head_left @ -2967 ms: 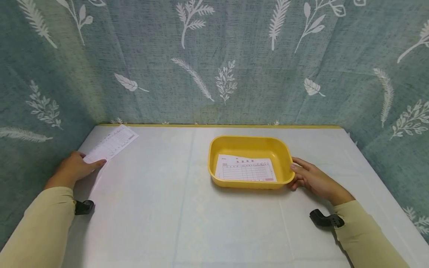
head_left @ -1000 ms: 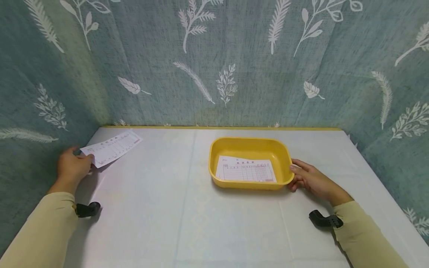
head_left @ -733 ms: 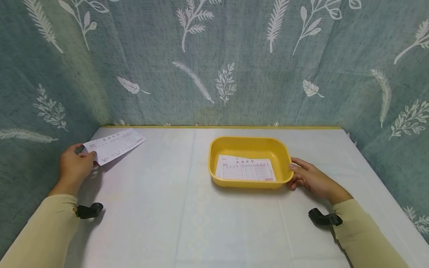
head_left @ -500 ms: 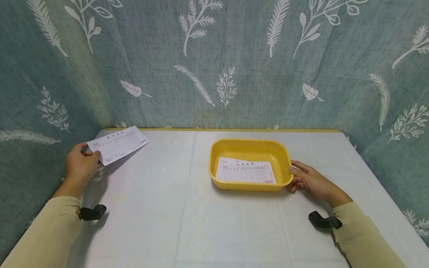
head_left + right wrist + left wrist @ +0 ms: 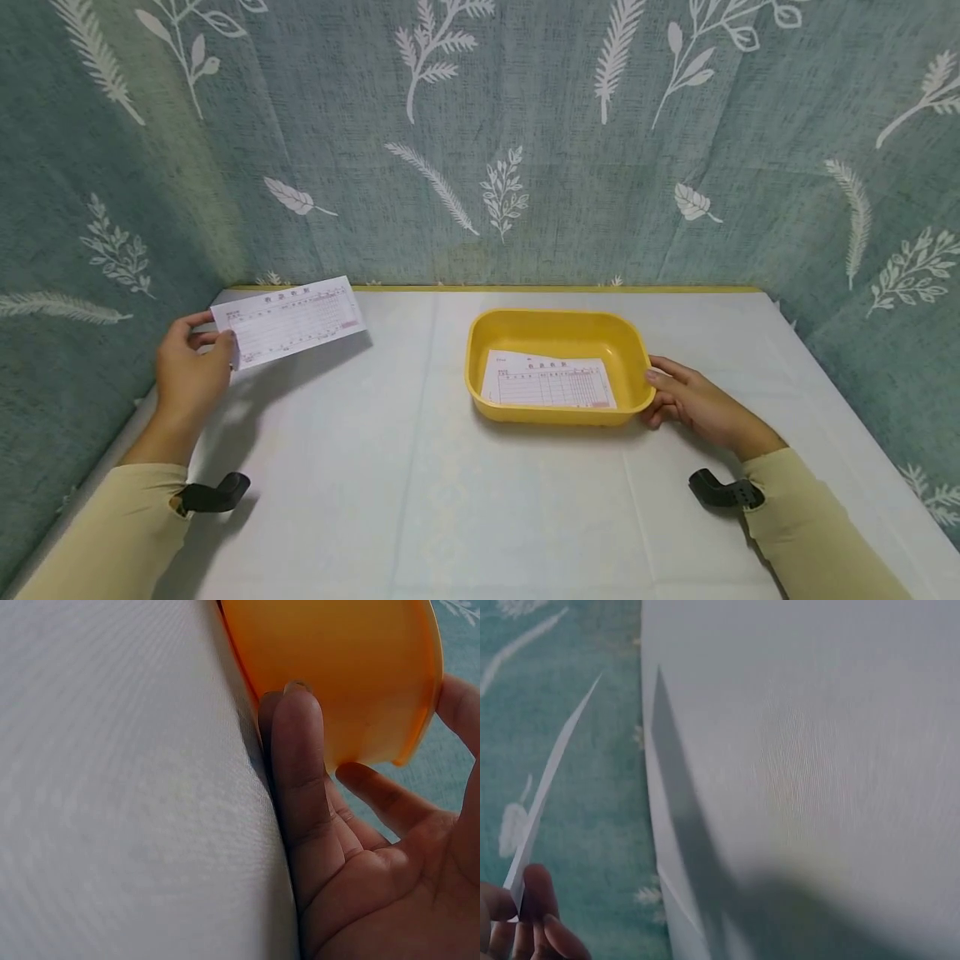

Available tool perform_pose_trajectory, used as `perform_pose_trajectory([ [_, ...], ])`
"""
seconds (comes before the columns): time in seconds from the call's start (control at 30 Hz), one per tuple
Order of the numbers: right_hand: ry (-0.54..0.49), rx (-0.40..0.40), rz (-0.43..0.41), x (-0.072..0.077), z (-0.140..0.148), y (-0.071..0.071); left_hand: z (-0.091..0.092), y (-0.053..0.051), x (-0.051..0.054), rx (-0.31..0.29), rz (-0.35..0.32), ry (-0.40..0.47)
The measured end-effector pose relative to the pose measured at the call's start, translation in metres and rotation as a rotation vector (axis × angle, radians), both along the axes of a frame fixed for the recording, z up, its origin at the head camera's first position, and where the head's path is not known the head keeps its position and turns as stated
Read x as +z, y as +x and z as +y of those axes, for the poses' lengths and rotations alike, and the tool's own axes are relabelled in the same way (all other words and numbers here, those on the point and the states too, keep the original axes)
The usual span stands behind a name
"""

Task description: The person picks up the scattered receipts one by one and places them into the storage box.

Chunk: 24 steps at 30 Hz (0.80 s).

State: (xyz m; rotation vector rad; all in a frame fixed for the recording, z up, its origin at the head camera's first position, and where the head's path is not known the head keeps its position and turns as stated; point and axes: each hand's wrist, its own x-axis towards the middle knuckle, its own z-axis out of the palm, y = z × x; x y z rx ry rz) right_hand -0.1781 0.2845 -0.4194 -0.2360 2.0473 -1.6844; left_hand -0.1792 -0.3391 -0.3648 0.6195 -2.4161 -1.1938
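Note:
At the left, my left hand (image 5: pixel 193 367) pinches the short edge of a printed receipt form (image 5: pixel 292 323) between thumb and fingers. The form is raised off the table, tilted toward me, and casts a shadow below. Edge-on in the left wrist view, the same form (image 5: pixel 551 769) is a thin white strip. My right hand (image 5: pixel 697 402) holds the right end of a yellow plastic basin (image 5: pixel 555 412), thumb at the rim. Its other fingers lie against the basin's outer wall (image 5: pixel 345 675) in the right wrist view. Inside the basin lie receipt slips (image 5: pixel 551 381), overlapping.
A white cloth (image 5: pixel 420 500) covers the table, with a yellow strip (image 5: pixel 420 288) along its back edge. Green leaf-patterned fabric (image 5: pixel 337 125) rises at the back and both sides. Each wrist wears a black camera mount, the left one (image 5: pixel 216 493) just above the table.
My left hand has lifted the form from the table's left edge and moved it rightward, turning its printed face toward me. The right hand and basin have stayed in place.

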Motion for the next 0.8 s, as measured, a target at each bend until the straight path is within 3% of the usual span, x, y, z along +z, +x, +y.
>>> perform_pose_trajectory([
  [0.33, 0.001, 0.01, -0.001, 0.004, -0.001, -0.002, 0.027, 0.006, 0.007, 0.008, -0.001, 0.055],
  [0.47, 0.001, 0.002, 0.003, 0.004, -0.001, -0.002, 0.037, 0.01, 0.008, -0.013, 0.033, 0.089],
  [0.8, 0.006, -0.008, -0.016, 0.002, 0.0, 0.001, 0.055, 0.015, 0.008, -0.061, 0.04, 0.112],
])
